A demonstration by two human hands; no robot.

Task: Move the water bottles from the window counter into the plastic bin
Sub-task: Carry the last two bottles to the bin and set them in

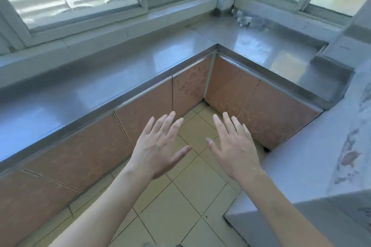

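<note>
Several clear water bottles lie blurred on the steel window counter, far back right under the corner window. My left hand and my right hand are stretched out side by side over the tiled floor, palms down, fingers spread, holding nothing. Both hands are well short of the bottles and below counter height. No plastic bin shows in this view.
The L-shaped steel counter runs along the windows with orange cabinet doors below. A white patterned appliance or cabinet stands close on the right. Beige floor tiles lie under my arms.
</note>
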